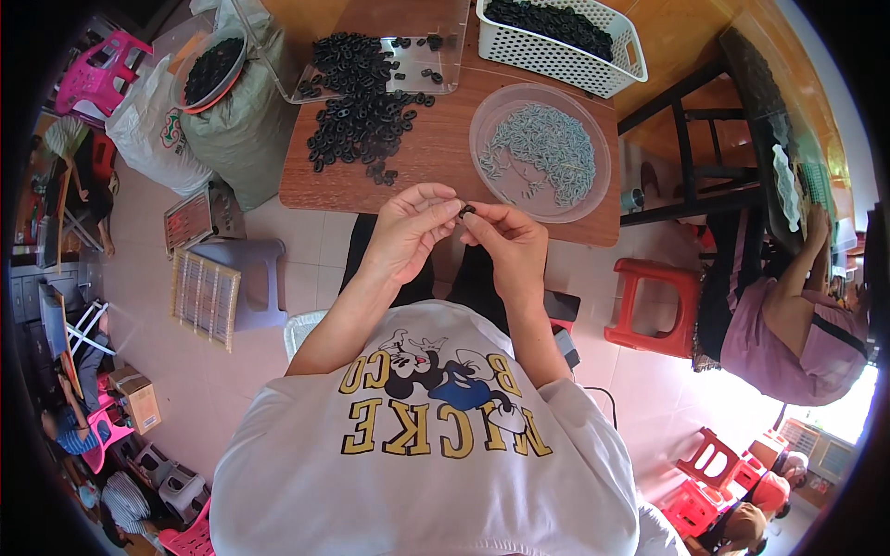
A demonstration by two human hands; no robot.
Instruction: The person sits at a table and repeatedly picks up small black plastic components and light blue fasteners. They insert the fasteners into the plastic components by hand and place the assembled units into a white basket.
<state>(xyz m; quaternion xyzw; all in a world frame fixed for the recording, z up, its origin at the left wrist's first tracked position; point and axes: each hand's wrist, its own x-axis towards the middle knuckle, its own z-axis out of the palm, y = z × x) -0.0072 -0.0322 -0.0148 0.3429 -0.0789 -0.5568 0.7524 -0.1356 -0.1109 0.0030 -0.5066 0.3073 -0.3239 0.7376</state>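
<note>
Just past the table's front edge, my left hand and my right hand meet fingertip to fingertip. Between them is a small black plastic part, pinched in the right thumb and forefinger. The left thumb and forefinger press together at its left side; whether a tiny screw is in them is hidden. Beyond my hands a loose pile of small black oval parts spreads over the brown table. Right of it stands a round clear tub holding many small silvery-blue screws.
A clear bin lies behind the pile, with black parts spilling out. At the back right, a white perforated basket holds more. Sacks stand left, under a bowl. A red stool and a seated person are to the right.
</note>
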